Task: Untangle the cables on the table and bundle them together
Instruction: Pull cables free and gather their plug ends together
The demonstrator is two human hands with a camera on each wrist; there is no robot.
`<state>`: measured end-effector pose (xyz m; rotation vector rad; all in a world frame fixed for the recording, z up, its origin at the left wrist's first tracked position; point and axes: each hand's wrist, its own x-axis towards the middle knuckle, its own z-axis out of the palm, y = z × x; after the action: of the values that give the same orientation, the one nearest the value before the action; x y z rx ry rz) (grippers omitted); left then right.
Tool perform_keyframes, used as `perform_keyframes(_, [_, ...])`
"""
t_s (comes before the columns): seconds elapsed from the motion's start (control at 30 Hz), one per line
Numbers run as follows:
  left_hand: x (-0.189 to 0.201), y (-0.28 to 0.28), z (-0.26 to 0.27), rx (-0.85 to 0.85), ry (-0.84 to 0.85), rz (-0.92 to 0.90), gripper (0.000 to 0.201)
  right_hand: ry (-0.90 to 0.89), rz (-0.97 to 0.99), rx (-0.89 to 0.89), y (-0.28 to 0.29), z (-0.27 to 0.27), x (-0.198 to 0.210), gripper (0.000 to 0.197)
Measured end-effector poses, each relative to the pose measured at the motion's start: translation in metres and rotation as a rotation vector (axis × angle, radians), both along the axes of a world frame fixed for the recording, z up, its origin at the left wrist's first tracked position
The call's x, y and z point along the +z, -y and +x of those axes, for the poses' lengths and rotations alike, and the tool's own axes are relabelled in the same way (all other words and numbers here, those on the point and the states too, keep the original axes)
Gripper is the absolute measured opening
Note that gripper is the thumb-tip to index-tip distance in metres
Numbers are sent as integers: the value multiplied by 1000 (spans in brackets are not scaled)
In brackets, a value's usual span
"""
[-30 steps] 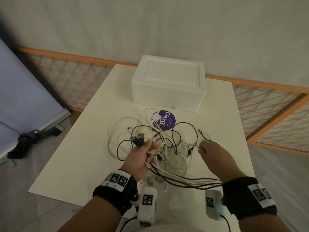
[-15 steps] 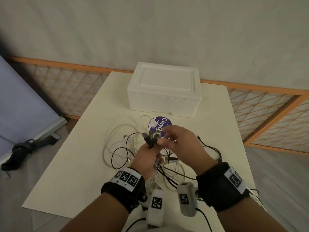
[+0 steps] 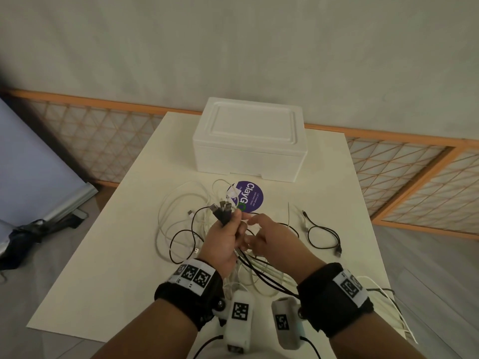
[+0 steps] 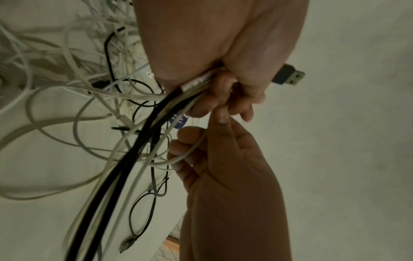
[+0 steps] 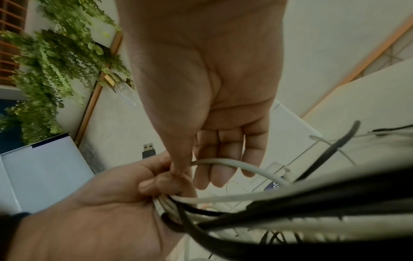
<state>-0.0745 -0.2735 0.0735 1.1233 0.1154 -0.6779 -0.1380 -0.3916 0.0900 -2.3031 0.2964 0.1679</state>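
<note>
My left hand (image 3: 226, 239) grips a bunch of black and white cables (image 4: 143, 141) just below their plugs. Several USB plugs (image 3: 221, 209) stick up out of the fist. The strands trail down towards my body over the table (image 3: 103, 268). My right hand (image 3: 267, 237) sits against the left hand's fingers. Its thumb and fingers hold a white cable (image 5: 234, 163) that loops out of the bunch. A tangle of loose white and black cables (image 3: 181, 218) lies under and left of both hands.
A white foam box (image 3: 250, 141) stands at the table's far end, with a round purple sticker (image 3: 250, 196) in front of it. A separate black cable (image 3: 324, 237) lies to the right. An orange lattice fence (image 3: 414, 164) runs behind the table.
My right hand came in from the right to the plugs in my left hand, then dropped beside the left hand's fingers and took a white cable. The left hand rose slightly.
</note>
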Motion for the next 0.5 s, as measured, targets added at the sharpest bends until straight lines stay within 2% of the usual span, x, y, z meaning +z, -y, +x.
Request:
perform_keyframes(0.1, [2,-2,5,84,19,21,35,-3,-102,68,4,-1,-3,14])
perform_keyframes(0.23, [3,-9,13,169,-1,-28,38,-21,-202,89,16,-3,-11,11])
perform_keyframes(0.37, [1,-10,14,182,-24,-52,38,-86,-239,90,21,-1,-18,11])
perform_keyframes(0.5, [-5,-14,18,167,-54,-33,31,-6,-225,25,24,1,-6,11])
